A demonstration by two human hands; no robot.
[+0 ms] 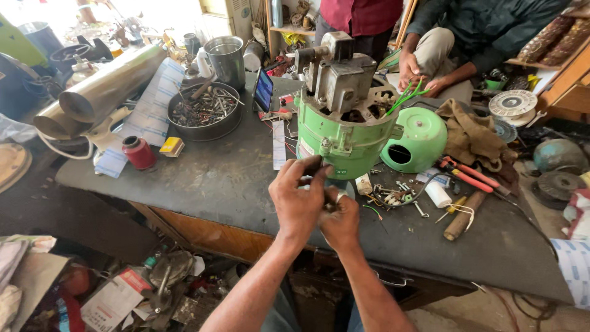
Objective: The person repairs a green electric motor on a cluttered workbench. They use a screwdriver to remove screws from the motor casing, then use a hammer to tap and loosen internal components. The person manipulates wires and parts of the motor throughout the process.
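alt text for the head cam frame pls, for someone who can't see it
A person's left hand and right hand meet at the base of a green motor housing standing upright on a dark workbench. A pan of screws, a red spool, a green end cover and red pliers lie around it.

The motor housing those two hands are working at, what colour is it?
Light green, with a grey metal block on top. The motor housing shows clearly in the head view.

A dark, worn desk carries a green motor housing, a green domed cover and a brown rag. Also lying on it are a round pan of screws, a red thread spool, red-handled pliers and a steel cup.
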